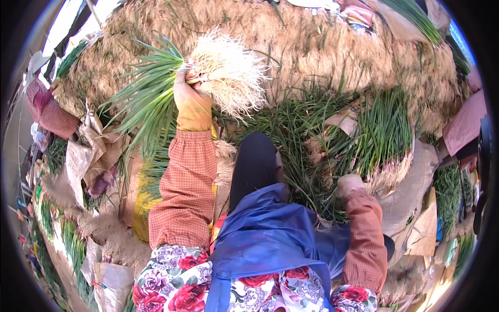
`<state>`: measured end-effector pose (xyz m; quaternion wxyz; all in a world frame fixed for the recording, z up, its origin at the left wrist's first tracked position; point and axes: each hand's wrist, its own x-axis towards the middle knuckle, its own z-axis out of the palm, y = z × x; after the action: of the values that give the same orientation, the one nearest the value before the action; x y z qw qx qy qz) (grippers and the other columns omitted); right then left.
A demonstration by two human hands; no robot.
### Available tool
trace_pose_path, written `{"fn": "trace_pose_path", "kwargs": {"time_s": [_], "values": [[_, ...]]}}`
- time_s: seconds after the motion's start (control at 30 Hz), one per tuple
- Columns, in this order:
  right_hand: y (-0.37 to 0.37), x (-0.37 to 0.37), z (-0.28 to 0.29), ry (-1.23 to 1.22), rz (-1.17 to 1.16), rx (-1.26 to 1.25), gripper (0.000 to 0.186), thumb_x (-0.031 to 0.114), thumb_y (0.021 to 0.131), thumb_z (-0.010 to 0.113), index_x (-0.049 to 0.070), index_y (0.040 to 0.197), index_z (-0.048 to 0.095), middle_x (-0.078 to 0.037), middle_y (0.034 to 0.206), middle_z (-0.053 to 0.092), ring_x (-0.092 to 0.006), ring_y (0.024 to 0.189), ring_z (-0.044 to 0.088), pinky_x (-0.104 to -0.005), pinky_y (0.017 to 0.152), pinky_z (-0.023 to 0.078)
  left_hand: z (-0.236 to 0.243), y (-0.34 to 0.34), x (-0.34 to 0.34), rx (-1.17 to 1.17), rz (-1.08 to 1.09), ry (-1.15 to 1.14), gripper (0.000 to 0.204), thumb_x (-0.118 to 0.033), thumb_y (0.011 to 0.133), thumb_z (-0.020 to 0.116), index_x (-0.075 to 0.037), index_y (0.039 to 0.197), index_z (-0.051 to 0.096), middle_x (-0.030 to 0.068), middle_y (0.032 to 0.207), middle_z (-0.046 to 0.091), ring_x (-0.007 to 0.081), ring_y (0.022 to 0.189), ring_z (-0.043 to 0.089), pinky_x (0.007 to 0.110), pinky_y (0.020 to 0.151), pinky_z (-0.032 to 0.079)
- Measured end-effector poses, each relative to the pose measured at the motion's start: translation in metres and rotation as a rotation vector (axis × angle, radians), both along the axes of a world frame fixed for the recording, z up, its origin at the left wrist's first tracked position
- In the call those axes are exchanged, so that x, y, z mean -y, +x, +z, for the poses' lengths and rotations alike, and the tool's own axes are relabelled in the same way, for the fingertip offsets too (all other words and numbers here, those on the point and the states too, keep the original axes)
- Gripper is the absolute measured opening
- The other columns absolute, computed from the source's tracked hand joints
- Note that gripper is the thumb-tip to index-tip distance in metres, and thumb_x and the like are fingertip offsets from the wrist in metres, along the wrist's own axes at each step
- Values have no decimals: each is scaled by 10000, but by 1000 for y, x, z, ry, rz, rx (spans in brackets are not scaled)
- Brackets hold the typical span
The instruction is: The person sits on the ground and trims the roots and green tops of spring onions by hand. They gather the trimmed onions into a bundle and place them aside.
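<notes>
In the upper left, my left hand (191, 101), in a yellowish stained glove, is closed around a bunch of green onions (179, 78). Its green leaves fan out to the left, and its bushy white roots (231, 73) spread to the right. My right hand (351, 185), in a pale glove, is low by the root ends of a pile of green onions (385, 130). Its fingers look curled in, and whatever is in them is hidden.
A broad bank of straw-coloured roots (312, 57) stretches across the far side. Loose green leaves (291, 130) lie in front of my knee. Brown sacking (400, 208) is under the right pile. Other people's sleeves show at the left (54, 112) and right (464, 125).
</notes>
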<state>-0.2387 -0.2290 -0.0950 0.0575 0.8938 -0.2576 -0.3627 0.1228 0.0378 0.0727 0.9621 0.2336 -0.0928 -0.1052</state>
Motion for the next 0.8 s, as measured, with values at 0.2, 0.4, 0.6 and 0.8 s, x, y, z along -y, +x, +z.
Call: {"fn": "trace_pose_path", "kwargs": {"time_s": [0.2,0.4,0.6,0.8], "values": [[52,-22,51,1036,-443,1055,350,176,941,595,95,1282,590,-31,1101,664,-103,875,620,-224,729,490,-52,63,-109,87,233,234,138,-167,927,548,-72,893,643,10,763,647,122,657,603,242,547,478],[34,26,-6,944,-580,764,395,180,935,599,-5,1283,563,-69,1127,636,-141,945,581,-251,818,466,-131,38,-204,-120,375,414,207,-168,938,522,-31,949,677,29,733,674,95,506,549,219,467,458],[-9,42,-95,837,-683,461,402,198,943,576,1,1292,553,-64,1033,667,-142,871,615,-235,753,477,-336,-33,-216,-510,500,409,194,-196,959,514,-71,913,656,13,772,670,78,558,583,212,479,474],[-53,45,-97,700,-969,382,371,206,939,578,22,1261,567,-58,915,676,-115,640,615,-257,552,479,-496,-72,-195,-829,262,90,320,-398,930,565,-103,1031,636,58,861,676,225,707,604,367,670,516]]}}
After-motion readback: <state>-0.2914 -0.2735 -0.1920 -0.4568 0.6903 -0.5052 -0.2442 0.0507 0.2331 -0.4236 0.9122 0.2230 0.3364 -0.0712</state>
